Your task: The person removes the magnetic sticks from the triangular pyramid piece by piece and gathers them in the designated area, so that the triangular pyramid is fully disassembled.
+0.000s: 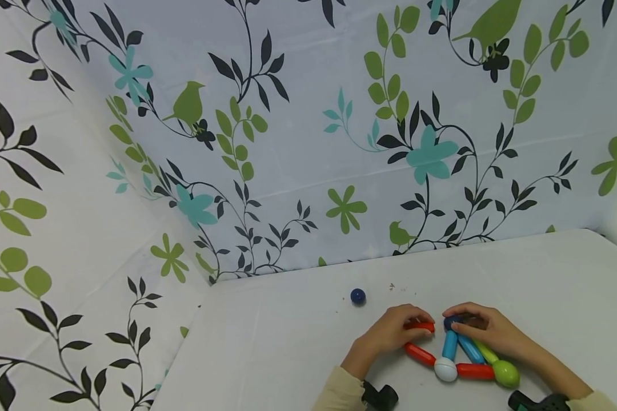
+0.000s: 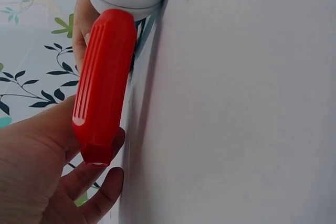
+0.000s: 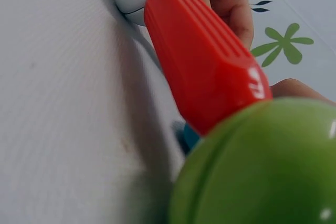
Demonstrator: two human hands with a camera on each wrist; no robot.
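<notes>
Beyond and to the left of the white ball (image 1: 445,370), the left hand (image 1: 392,332) pinches a red rod (image 1: 425,327) between thumb and fingers, while the right hand (image 1: 493,329) grips a dark blue ball (image 1: 449,323) straight beyond the white one, seemingly steadying the light blue rod (image 1: 449,345) between them. Well past the white ball, the white surface (image 1: 267,342) meets a sheet (image 1: 298,148) printed with leaves and birds.
</notes>
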